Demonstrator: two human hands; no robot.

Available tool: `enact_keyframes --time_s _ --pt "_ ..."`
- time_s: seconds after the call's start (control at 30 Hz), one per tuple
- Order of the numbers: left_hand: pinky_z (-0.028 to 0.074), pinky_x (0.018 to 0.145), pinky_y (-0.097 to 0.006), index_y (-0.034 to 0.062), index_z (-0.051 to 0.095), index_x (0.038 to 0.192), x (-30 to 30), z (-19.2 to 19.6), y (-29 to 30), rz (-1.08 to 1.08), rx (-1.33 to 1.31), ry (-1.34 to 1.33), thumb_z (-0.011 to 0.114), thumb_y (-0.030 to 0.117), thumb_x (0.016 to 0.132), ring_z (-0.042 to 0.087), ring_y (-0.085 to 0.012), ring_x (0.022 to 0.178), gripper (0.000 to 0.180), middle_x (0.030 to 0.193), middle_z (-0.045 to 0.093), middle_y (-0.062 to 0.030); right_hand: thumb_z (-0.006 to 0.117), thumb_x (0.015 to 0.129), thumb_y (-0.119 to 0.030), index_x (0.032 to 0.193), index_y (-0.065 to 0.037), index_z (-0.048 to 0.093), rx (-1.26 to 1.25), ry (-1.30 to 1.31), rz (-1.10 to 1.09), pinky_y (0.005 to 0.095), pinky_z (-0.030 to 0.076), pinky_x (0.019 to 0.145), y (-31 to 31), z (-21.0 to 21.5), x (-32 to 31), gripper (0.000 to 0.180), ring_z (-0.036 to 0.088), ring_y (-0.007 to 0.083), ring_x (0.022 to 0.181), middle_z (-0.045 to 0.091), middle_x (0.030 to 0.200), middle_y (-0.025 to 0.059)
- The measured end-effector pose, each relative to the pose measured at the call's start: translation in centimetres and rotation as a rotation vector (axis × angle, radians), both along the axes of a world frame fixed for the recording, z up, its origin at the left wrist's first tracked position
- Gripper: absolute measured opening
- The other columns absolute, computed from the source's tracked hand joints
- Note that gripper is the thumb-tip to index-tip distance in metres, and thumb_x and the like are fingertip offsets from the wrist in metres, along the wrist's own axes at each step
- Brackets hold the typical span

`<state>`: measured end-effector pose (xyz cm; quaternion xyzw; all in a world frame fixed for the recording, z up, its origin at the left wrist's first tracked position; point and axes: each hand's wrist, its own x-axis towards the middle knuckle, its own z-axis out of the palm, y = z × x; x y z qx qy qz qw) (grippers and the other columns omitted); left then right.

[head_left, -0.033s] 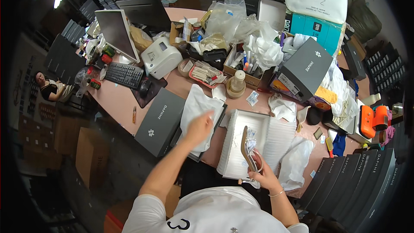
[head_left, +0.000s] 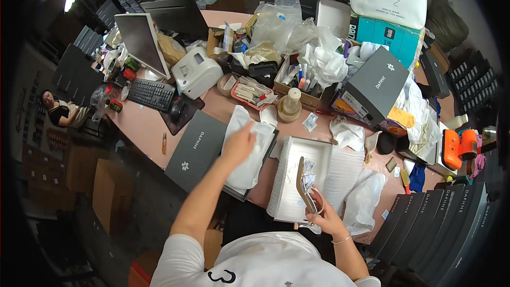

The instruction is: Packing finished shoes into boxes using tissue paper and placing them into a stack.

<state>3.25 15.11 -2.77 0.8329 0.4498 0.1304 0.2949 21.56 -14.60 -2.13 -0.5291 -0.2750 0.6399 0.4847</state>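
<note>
My right hand (head_left: 330, 218) grips a tan high-heeled sandal (head_left: 305, 183) with a thin clear-looking strap, held sole-up on edge. Below it lies an open white-lined shoe box (head_left: 284, 194) with small packets inside, and white foam wrap (head_left: 342, 167) hangs over its right side. My left hand (head_left: 240, 142) hovers over or touches white tissue paper (head_left: 247, 172) that fills a second, grey box; motion smears its fingers, so their pose is unclear. Left of the tissue lies a grey lid (head_left: 192, 146).
Several grey shoe boxes (head_left: 425, 223) stand at the right. A keyboard (head_left: 151, 94), mouse (head_left: 177, 110) and white label printer (head_left: 196, 73) are at the left. Behind stand a glue bottle (head_left: 290, 105) and plastic bags (head_left: 321, 58). A person (head_left: 64, 110) sits at far left.
My left hand has shifted slightly left and up over the tissue. The right hand and the sandal look nearly unmoved; the whole view shifts a little.
</note>
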Motion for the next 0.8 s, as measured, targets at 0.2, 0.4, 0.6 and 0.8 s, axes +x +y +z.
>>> enact_keyframes --time_s 0.2,0.4,0.6,0.8 --pt "0.050 0.071 -0.043 0.0023 0.054 0.119 -0.4 -6.5 14.0 -0.274 0.162 0.372 0.063 0.026 0.086 0.064 -0.0361 0.088 0.041 0.092 0.064 -0.0205 0.067 0.070 -0.019 0.149 -0.005 0.018 0.010 0.190 -0.069 0.0297 0.048 0.062 1.3 2.2 -1.1 0.094 0.054 0.0171 0.077 0.048 0.117 0.0123" --pt "0.048 0.080 -0.041 -0.0004 0.060 0.093 -2.5 3.1 9.0 -0.478 -0.072 0.123 0.069 0.021 0.080 0.059 -0.0330 0.094 0.027 0.101 0.061 -0.0190 0.068 0.070 -0.023 0.149 -0.011 0.014 0.125 0.358 -0.130 0.0320 0.049 0.057 1.5 3.4 -0.6 0.097 0.057 0.0214 0.073 0.051 0.101 0.0192" --pt "0.049 0.074 -0.037 0.0001 0.057 0.071 -5.2 10.1 -3.5 -0.356 0.401 -0.220 0.067 0.008 0.079 0.058 -0.0325 0.088 0.015 0.099 0.061 -0.0151 0.070 0.071 -0.027 0.149 -0.009 0.018 0.157 0.618 0.050 0.0330 0.047 0.055 3.8 8.0 -1.5 0.096 0.057 0.0225 0.077 0.056 0.089 0.0186" --pt "0.046 0.053 -0.030 0.0045 0.051 0.071 -8.0 3.0 -17.0 0.133 0.323 -0.527 0.071 -0.005 0.071 0.056 -0.0215 0.061 0.023 0.078 0.058 -0.0095 0.057 0.083 -0.021 0.149 -0.005 0.017 0.139 0.186 0.115 0.0296 0.049 0.059 8.2 2.0 -6.1 0.079 0.058 0.0165 0.079 0.057 0.099 0.0145"
